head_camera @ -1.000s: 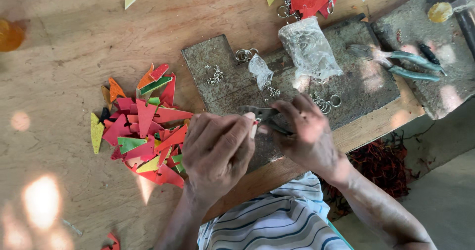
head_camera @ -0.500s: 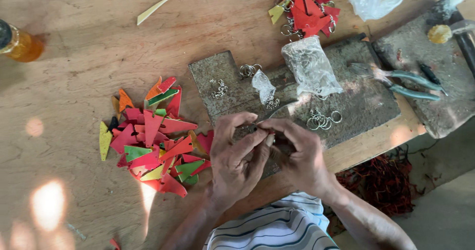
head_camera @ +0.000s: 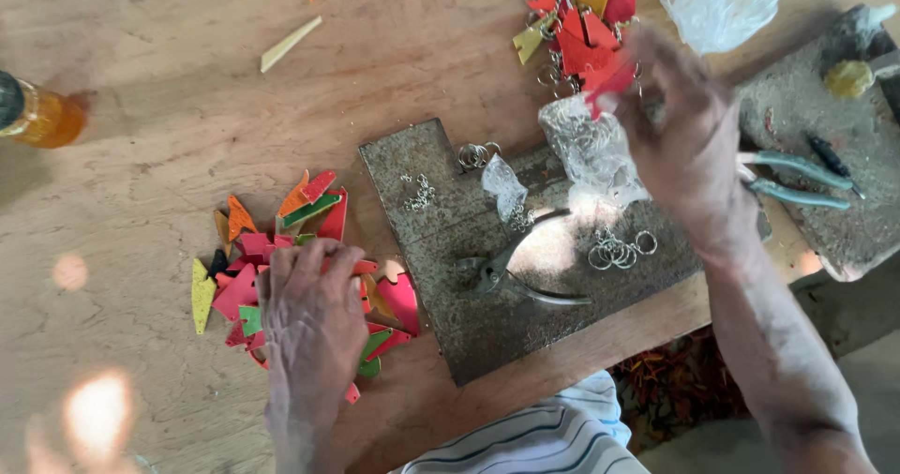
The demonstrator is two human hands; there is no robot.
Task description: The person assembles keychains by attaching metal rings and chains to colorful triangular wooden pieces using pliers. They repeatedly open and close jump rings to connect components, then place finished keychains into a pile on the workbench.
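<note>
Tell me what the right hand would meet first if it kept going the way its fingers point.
Probably the heap of finished coloured pieces on key rings just beyond the right hand, though motion blur leaves height unclear.

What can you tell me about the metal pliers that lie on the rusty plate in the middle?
The pliers are small and of grey, dull metal, with no coloured grips. They lie flat on the rusty metal plate, unheld, the short jaws pointing left and the two thin curved handles spread apart toward the right. A heap of small metal rings lies just beyond the handle ends, and a small clear plastic bag lies above them. Neither hand touches them.
</note>
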